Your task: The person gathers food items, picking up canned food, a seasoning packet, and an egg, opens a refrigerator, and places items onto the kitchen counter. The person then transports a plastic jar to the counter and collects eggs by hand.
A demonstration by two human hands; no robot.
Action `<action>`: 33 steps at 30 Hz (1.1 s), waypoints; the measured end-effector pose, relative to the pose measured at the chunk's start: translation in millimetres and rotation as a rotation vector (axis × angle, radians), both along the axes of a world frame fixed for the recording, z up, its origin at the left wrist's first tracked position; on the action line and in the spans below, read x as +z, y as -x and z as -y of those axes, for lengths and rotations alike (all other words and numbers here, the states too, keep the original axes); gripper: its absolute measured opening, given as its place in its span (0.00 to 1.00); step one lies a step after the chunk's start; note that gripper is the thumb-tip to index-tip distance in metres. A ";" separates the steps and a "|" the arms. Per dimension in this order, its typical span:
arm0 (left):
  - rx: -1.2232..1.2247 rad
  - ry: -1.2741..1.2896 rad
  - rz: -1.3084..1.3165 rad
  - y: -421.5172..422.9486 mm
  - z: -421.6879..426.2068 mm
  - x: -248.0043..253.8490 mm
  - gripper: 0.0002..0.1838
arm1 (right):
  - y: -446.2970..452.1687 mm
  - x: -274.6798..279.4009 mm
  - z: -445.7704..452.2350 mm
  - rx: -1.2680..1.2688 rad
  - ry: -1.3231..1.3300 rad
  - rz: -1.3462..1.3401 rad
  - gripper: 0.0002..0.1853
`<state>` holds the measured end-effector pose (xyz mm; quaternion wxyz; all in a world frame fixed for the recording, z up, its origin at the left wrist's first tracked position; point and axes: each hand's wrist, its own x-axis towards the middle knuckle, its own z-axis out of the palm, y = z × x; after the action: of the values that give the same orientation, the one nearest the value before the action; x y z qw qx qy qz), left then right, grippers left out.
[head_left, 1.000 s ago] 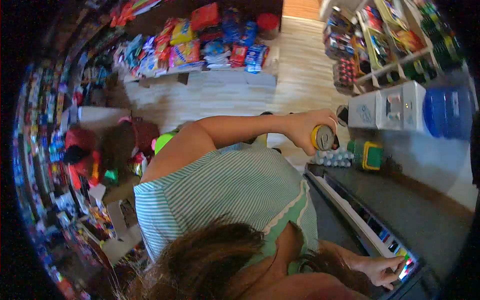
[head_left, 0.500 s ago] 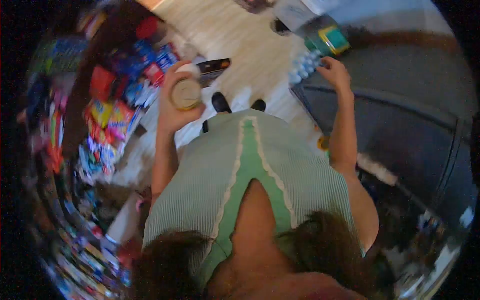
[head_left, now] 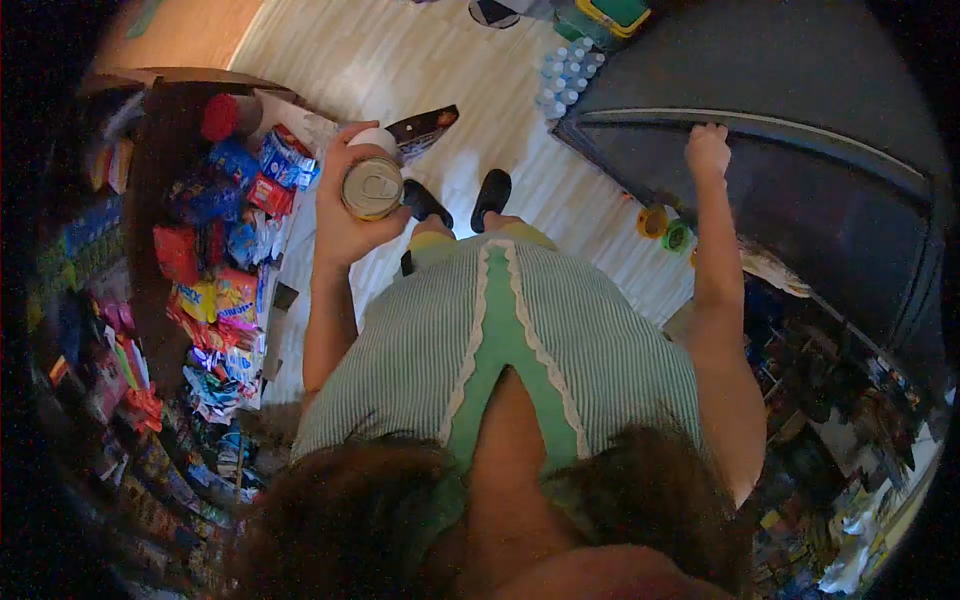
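A left hand (head_left: 335, 225) holds a can (head_left: 373, 188) above the floor (head_left: 350, 60), fingers wrapped around it and a white item (head_left: 374, 139), apparently for 1-handed carrying, as the right hand (head_left: 709, 158) meets a dark cabinet's (head_left: 800, 190) rim, its grip unclear.

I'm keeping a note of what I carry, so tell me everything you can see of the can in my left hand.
The can is round and looks metallic, its pale lid facing the camera, with a pull tab and no opening that shows. A yellowish strip of side shows below the rim; no label is readable. The left hand holds it, thumb by its near edge. A white rounded thing shows just beyond; whether they touch is unclear.
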<state>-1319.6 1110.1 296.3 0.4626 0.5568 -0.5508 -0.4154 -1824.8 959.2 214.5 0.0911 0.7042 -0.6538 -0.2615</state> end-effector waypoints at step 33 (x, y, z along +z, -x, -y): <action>0.120 0.209 -0.216 -162.3 241.3 20.2 0.28 | -443.3 35.9 207.0 -0.182 -0.845 2.044 0.20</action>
<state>-1157.4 868.8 316.5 0.5986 0.4897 -0.5037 -0.3849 -1381.5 752.2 250.4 -0.7580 0.5121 -0.3286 0.2350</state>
